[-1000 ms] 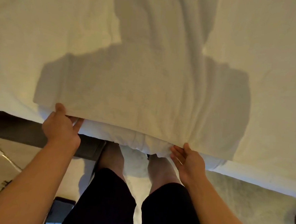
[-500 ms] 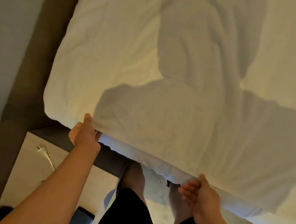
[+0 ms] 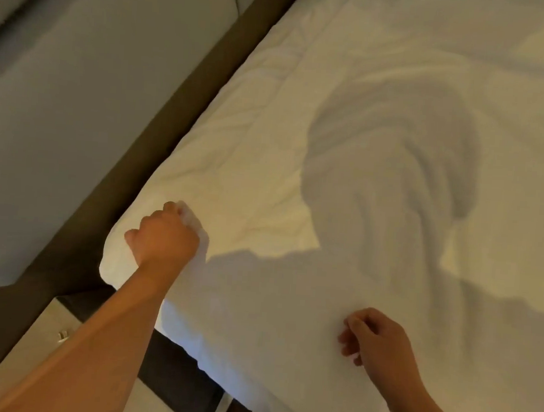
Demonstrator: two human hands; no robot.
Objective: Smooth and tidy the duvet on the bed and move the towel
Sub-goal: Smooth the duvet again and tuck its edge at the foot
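A white, wrinkled duvet (image 3: pixel 347 166) covers the bed and fills most of the view. My left hand (image 3: pixel 162 236) is a fist at the duvet's near-left corner, with a small bunch of white fabric gripped in its fingers. My right hand (image 3: pixel 374 338) hovers over the duvet just inside its near edge. Its fingers are loosely curled and no fabric shows between them. My shadow falls across the middle of the duvet. No towel is in view.
A dark brown bed frame (image 3: pixel 182 83) runs diagonally along the left side of the duvet, with a pale wall (image 3: pixel 79 89) beyond it. A dark bed base (image 3: pixel 172 369) shows below the near edge, and light floor (image 3: pixel 53 322) with a small plug lies at lower left.
My left hand left the near edge and moved up onto the corner, where it closed on the fabric. My right hand let go of the edge and now sits over the duvet top. The view swung left.
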